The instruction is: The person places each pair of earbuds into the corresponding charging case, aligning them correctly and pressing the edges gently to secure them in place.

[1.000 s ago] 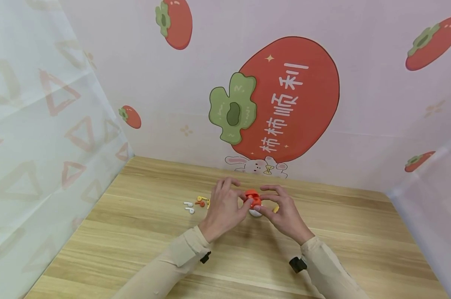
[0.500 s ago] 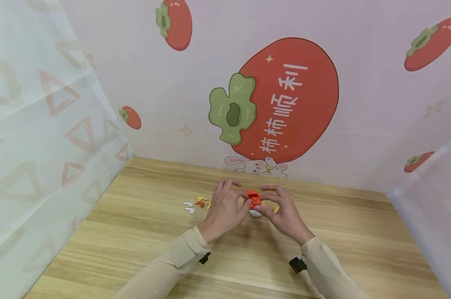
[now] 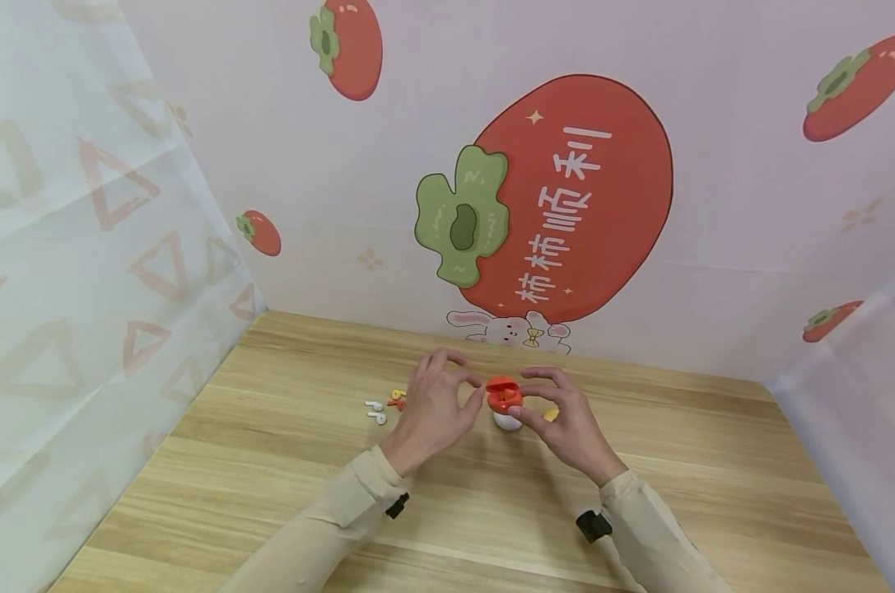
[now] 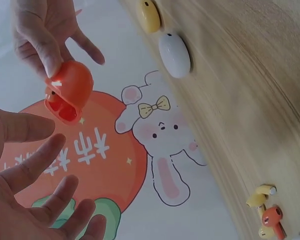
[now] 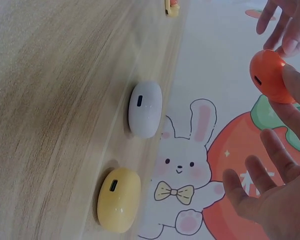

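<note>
My right hand [image 3: 566, 416] pinches an orange-red earbud case [image 3: 503, 395] between thumb and fingers, above the table. The case's lid stands raised, and an orange earbud seems to sit inside; in the left wrist view part of the cavity looks hollow. To the left, my left hand [image 3: 432, 403] is spread with relaxed fingers, holding nothing; its fingertips are a little apart from the case. Beneath the held case a white earbud case [image 5: 146, 115] lies closed on the table. Beside it is a closed yellow earbud case [image 5: 120, 205], partly hidden behind my right hand in the head view.
Loose earbuds lie left of my left hand: white ones [image 3: 376, 418], an orange one [image 4: 273, 217] and yellow ones [image 4: 257, 198]. My left hand covers part of this group in the head view. A printed backdrop [image 3: 343, 288] rises behind the wooden table [image 3: 284, 461].
My left hand has let go of the orange-red case and drawn back to the left. My right hand still holds the case, which has shifted slightly right.
</note>
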### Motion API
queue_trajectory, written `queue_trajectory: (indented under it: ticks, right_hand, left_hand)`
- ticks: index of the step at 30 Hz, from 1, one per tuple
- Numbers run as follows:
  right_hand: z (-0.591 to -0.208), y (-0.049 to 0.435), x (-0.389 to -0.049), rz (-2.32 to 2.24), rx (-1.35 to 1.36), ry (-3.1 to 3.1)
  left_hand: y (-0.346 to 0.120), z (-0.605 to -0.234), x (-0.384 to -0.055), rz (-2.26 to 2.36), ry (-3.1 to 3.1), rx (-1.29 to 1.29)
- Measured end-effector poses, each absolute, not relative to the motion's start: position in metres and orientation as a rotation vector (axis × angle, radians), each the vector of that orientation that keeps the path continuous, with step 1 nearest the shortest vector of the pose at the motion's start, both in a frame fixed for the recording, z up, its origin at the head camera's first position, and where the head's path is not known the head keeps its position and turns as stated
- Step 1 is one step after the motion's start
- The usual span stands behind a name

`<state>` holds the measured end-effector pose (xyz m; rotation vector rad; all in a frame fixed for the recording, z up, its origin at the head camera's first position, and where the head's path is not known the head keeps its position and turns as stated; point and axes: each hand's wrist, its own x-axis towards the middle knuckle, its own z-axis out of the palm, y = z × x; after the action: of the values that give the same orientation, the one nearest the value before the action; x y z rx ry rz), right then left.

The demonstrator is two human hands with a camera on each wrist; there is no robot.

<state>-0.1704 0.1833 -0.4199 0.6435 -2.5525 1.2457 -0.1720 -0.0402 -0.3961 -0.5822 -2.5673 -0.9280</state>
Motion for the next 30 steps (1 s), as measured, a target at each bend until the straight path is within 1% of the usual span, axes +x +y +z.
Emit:
queue_trajectory:
  ticks: [10,19,30]
  right_hand:
    - [-0.422,0.19,-0.171,1.31,0.593,-2.542]
    - [-0.421,0.191,-0.171,1.32,0.524,-2.549]
    - [-0.419,0.188,-0.171,1.332,0.567,-2.523]
  left_hand:
    - [-0.056,-0.397,-0.181,-0.915,-2.515,-0.536]
    - [-0.06,-0.399,-0.185,-0.911,-2.523,-0.537]
    - [-0.053,-0.392,-0.182,-1.11,-2.745,-0.71]
